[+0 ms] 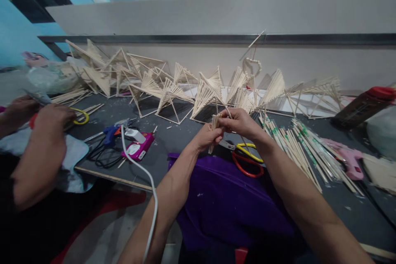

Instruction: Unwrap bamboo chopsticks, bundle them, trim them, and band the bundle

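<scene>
My left hand (206,137) is closed round a small bundle of short pale wooden sticks (214,122), held upright above the table's front edge. Beside it, my right hand (237,122) is closed with its fingertips at the bundle. A thin longer stick (229,112) slants through the right hand; its lower end shows beneath the palm. Scissors with red and yellow handles (250,167) lie just below my hands, blades partly hidden by the left hand. A purple cloth (229,202) covers my lap and the table edge.
Fan-shaped stick structures (177,90) line the table's back. To the right are loose sticks (297,152), a pink glue gun (349,159) and a dark red-capped bottle (365,105). A blue glue gun (110,136), magenta power strip (139,147) and white cable (148,175) lie left, near another person's hands (54,117).
</scene>
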The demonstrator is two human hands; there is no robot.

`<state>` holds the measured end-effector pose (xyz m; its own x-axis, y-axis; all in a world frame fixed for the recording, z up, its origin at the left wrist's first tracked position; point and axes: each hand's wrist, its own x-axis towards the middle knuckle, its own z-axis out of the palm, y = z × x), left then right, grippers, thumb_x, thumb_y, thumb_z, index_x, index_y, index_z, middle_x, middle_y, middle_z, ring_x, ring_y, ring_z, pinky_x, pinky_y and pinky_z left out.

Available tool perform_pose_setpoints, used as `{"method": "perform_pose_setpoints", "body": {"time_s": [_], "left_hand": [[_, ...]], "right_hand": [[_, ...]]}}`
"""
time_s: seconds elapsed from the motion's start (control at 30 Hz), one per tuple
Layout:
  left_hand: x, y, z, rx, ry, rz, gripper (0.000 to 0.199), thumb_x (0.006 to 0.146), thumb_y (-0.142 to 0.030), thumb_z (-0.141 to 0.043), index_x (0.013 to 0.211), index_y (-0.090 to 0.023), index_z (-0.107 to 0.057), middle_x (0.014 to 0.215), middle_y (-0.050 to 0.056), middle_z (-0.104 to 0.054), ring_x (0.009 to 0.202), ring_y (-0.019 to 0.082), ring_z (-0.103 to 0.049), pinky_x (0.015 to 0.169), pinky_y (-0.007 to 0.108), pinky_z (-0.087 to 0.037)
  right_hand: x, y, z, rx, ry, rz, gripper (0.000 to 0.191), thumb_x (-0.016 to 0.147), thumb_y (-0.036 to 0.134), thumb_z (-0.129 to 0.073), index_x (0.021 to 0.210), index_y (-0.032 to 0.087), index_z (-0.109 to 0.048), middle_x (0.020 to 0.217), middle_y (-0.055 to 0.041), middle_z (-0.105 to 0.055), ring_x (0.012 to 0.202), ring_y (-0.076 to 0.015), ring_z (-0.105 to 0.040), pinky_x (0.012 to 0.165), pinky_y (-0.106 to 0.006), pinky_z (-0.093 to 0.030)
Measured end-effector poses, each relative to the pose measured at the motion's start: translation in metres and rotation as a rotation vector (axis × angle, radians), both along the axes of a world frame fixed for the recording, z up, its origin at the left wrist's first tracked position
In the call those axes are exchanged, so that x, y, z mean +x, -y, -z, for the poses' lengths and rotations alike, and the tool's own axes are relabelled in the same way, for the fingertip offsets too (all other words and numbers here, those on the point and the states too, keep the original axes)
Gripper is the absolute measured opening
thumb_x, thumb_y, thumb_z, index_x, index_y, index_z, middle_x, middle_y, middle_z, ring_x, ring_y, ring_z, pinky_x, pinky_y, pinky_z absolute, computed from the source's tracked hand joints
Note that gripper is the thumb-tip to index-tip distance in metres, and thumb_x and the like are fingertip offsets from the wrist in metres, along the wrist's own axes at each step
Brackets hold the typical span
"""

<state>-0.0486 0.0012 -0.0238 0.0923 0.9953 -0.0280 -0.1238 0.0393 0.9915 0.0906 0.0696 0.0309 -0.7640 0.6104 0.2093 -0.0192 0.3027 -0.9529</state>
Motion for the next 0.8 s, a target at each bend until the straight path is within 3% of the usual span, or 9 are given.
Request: {"method": "perform_pose_setpoints", "body": {"time_s": [0.17,0.5,0.63,0.73,0.8], "left_hand": [[0.002,0.001,-0.002,0.003,-0.043,0.012,0.046,0.073,-0.055,-0.066,0.081,-0.01,-0.064,0.044,-0.007,-0.04,0.036,0.004,-0.028,0.037,0.019,-0.02],[0.007,0.003,-0.003,-0.007,-0.06,0.033,0.044,0.076,-0.054,-0.064,0.084,-0.011,-0.067,0.042,-0.007,-0.038,0.035,0.005,-0.029,0.039,0.02,-0.021],[0.008,0.003,-0.005,0.022,-0.138,-0.04,0.035,0.077,-0.047,-0.062,0.074,-0.012,-0.066,0.042,-0.005,-0.041,0.037,0.006,-0.031,0.04,0.02,-0.023],[0.007,0.005,-0.005,0.055,-0.202,-0.102,0.036,0.072,-0.04,-0.065,0.048,-0.016,-0.053,0.04,-0.002,-0.043,0.037,0.007,-0.035,0.039,0.021,-0.025],[0.006,0.003,-0.004,0.067,-0.196,-0.086,0.041,0.071,-0.037,-0.067,0.043,-0.017,-0.047,0.039,-0.002,-0.042,0.037,0.007,-0.035,0.039,0.021,-0.025]], "right_hand": [[0.003,-0.001,0.0,-0.072,-0.003,-0.03,0.019,0.072,0.032,-0.061,0.077,0.013,-0.063,0.053,0.0047,-0.051,0.045,-0.0066,-0.043,0.045,-0.02,-0.033],[0.01,-0.002,0.004,-0.037,-0.01,-0.079,0.018,0.076,0.03,-0.059,0.079,0.013,-0.065,0.053,0.0043,-0.053,0.043,-0.0066,-0.044,0.045,-0.021,-0.032],[0.011,0.0,0.0,0.131,0.032,-0.043,0.015,0.08,0.023,-0.055,0.078,0.013,-0.066,0.056,0.0037,-0.053,0.047,-0.0071,-0.047,0.049,-0.021,-0.035],[0.011,0.006,-0.007,0.384,0.081,0.08,0.012,0.081,0.018,-0.056,0.078,0.014,-0.067,0.065,0.0016,-0.057,0.059,-0.0086,-0.052,0.058,-0.022,-0.038],[0.009,0.009,-0.011,0.571,0.133,0.126,0.013,0.084,0.018,-0.056,0.08,0.015,-0.068,0.075,-0.0009,-0.061,0.072,-0.0111,-0.056,0.068,-0.023,-0.04]]}}
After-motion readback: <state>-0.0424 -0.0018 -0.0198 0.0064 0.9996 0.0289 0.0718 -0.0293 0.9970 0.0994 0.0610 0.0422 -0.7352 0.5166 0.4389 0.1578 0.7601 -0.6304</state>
